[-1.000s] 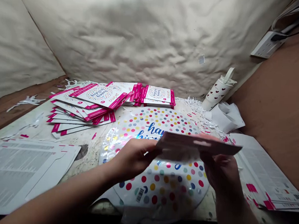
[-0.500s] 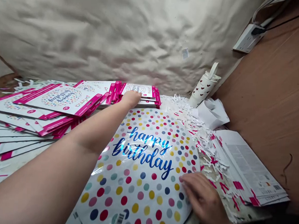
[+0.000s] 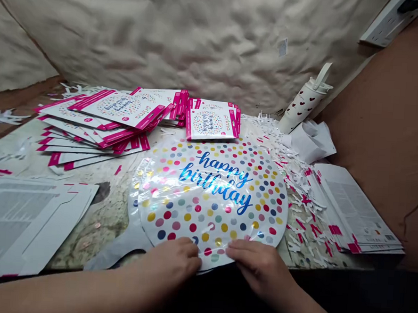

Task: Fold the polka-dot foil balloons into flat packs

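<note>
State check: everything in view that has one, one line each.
Top balloon: flat, lettering up
Left hand: on balloon's near edge
Right hand: fingers on balloon's near edge
Left packet stack: fanned unevenly
Bottle: capped, handle raised
Power strip: plug inserted
Loose white paper: curled
Paper strips: scattered

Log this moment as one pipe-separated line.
left hand: on flat dotted balloon, near edge | right hand: on same edge, apart from left | packets: piled beyond balloon

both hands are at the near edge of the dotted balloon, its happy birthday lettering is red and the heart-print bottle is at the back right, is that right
The lettering is blue, not red, as the head view shows. The left hand and right hand are at the dotted balloon's near edge, and the heart-print bottle is at the back right.
</note>
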A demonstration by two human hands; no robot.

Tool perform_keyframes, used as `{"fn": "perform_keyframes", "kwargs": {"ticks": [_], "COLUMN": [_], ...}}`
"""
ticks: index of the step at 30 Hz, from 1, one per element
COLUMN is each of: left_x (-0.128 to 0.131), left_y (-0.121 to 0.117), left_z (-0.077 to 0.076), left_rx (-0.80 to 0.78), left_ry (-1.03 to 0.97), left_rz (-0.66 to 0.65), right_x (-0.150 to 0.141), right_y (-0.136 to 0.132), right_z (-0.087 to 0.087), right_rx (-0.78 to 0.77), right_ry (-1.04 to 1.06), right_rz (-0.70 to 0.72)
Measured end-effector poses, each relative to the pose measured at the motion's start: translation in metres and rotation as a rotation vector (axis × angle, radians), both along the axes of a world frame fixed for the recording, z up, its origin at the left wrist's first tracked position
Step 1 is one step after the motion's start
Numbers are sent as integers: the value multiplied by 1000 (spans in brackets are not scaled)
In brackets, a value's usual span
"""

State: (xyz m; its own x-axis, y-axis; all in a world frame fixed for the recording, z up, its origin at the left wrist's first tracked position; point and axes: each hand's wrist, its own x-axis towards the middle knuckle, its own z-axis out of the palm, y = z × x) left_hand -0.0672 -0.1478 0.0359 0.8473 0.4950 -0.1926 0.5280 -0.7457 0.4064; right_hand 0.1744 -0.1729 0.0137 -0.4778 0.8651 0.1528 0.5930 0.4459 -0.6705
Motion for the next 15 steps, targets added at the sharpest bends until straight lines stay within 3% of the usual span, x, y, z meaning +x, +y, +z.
{"fn": "perform_keyframes", "kwargs": {"ticks": [5, 8, 13, 15], "left_x": [-1, 5, 4, 3], "left_y": [1, 5, 22, 37], "left_z": [-4, -1, 18, 24], "left_rx": [41, 47, -247, -319], "left_ry": [-65, -4, -10, 29], "left_rz": [81, 74, 180, 166], "right_x": [-5, -4, 0, 0], "right_y": [0, 3, 10, 16], "right_z": [4, 10, 21, 23], "right_rx": [-150, -227, -427, -430], "right_ry": [33, 14, 19, -39], "right_rz": [-81, -46, 40, 21]}}
